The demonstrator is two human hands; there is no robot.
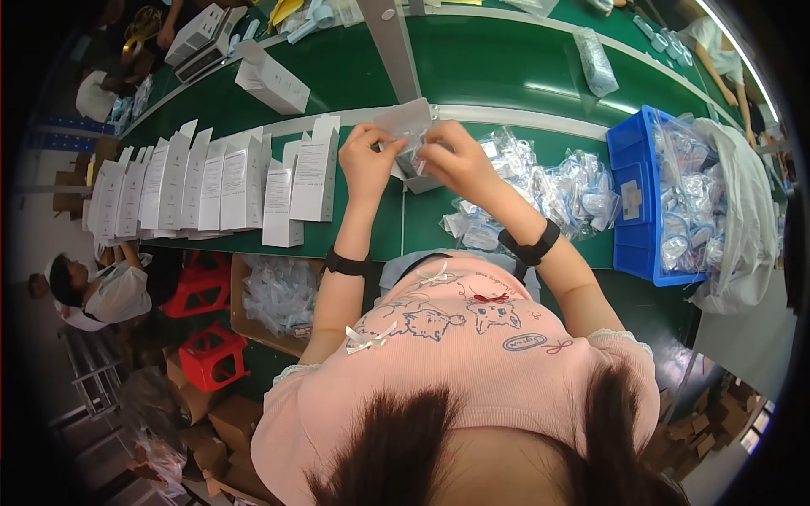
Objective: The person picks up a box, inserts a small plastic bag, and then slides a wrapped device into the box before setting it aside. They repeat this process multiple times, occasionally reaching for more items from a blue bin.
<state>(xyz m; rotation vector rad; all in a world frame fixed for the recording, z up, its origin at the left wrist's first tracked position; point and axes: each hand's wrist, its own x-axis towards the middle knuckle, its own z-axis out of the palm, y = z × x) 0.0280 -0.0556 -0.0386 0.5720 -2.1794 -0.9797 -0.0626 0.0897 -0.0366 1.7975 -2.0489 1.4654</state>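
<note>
In front of me on the green table a small white box (419, 184) stands with its flap raised at the back. My left hand (368, 160) is closed at the box's left side, thumb and fingers pinching near its upper edge. At the box's mouth my right hand (458, 158) is closed on a clear plastic bag (411, 145), partly hidden by the fingers. What the bag contains is too small to tell. Just right of the box lies a heap of clear bags (540, 181) with white and blue parts inside.
White boxes (240, 190) stand in a row at the left, several with flaps up. Another white box (274, 80) stands behind them. A blue bin (634, 202) of bagged parts is at the right. A metal post (390, 46) rises beyond my hands. Red stools (211, 354) stand lower left.
</note>
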